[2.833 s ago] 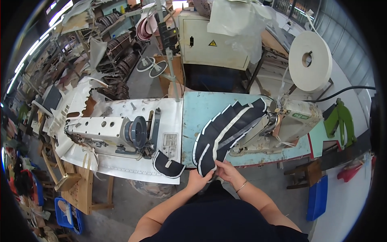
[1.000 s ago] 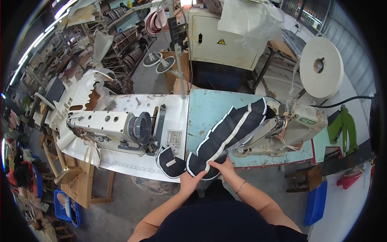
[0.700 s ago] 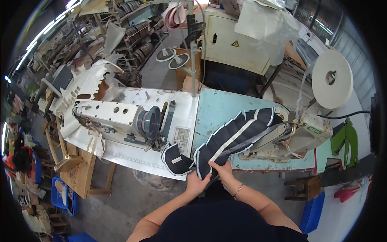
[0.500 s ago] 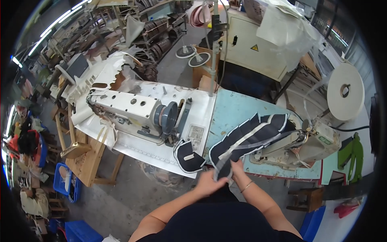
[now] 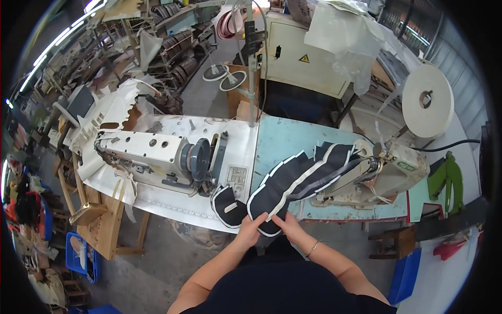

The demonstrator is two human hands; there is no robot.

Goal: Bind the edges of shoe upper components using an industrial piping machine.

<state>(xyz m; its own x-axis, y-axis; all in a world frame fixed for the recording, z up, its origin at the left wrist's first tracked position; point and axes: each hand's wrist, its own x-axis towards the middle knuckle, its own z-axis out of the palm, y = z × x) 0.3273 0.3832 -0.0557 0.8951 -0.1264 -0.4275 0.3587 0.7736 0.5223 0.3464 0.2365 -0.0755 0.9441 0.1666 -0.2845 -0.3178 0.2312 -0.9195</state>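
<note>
Both hands hold the near end of a chain of black fabric pieces with white edges (image 5: 293, 178). The pieces overlap in a row, and a pale tape runs down their middle. My left hand (image 5: 251, 230) pinches the nearest piece on its left side, thumb on top. My right hand (image 5: 289, 227) pinches it on the right, close to the tape. The chain's far end lies by the head of the small beige sewing machine (image 5: 374, 172) on the right. Left of my hands, a separate curved black piece with a white edge (image 5: 228, 205) lies at the white table's edge.
A large white sewing machine (image 5: 146, 149) stands on the white tabletop (image 5: 172, 201) to the left. The chain rests on a light blue tabletop (image 5: 285, 138). A big roll of white tape (image 5: 413, 115) stands at right. Beyond is a beige cabinet (image 5: 293, 57); a wooden stool (image 5: 395, 243) is at lower right.
My hands have turned and spread the near piece, the left thumb now on top of it. The pale tape looks straighter along the chain. The whole view has shifted slightly.
</note>
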